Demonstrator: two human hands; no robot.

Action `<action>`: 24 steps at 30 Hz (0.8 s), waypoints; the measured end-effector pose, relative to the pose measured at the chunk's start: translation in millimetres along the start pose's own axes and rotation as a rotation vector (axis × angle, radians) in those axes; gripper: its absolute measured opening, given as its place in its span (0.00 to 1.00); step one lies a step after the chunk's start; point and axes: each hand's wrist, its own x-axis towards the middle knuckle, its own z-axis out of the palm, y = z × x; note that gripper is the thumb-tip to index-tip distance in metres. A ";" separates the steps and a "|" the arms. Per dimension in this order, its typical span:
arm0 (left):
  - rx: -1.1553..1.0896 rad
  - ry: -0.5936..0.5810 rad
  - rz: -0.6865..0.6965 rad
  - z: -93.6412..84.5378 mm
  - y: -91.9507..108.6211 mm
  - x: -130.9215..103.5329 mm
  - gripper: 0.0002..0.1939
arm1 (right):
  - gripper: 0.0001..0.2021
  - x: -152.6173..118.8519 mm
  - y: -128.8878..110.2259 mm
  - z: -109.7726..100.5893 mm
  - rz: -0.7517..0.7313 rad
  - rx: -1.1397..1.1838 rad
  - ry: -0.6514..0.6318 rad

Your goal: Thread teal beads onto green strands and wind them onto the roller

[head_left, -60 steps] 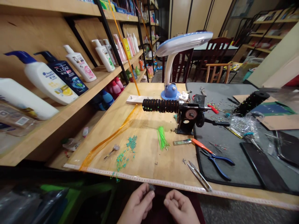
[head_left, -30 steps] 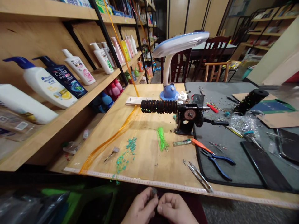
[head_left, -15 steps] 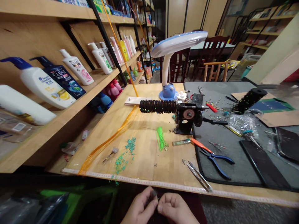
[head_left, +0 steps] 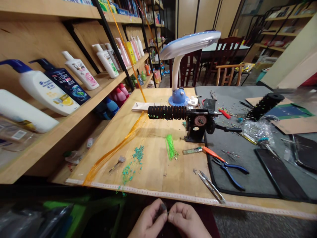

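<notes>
Below the table (head_left: 183, 185) edge, head view: sm. dark-grey item (head_left: 163, 206) could slip & drop out of sight, prob. if the pinch loosens, as only fingertips bear it. L hand (head_left: 150, 219) grips it narrowly; R hand (head_left: 185, 218), just beside, fingertips pinched tog., contents can't be told.

Bare hands (head_left: 152, 218), dark maroon clothing (head_left: 208, 216)
</notes>
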 end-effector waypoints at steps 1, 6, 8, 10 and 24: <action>0.012 0.006 0.010 -0.2 1.2 -0.3 0.20 | 0.25 -0.1 0.2 -0.6 -0.008 -0.015 0.002; 0.045 0.014 0.033 0.7 8.4 -2.3 0.18 | 0.26 -0.2 3.0 -2.8 -0.043 -0.031 -0.009; 0.062 0.005 0.051 0.4 7.3 -2.1 0.17 | 0.26 -0.3 3.2 -2.8 -0.051 -0.015 -0.002; 0.075 -0.001 0.059 -0.3 4.3 -1.5 0.17 | 0.26 -0.3 3.1 -2.7 -0.061 0.003 0.010; 0.111 -0.013 0.048 0.8 12.4 -2.8 0.17 | 0.27 -2.1 0.4 -4.0 -0.049 0.108 0.146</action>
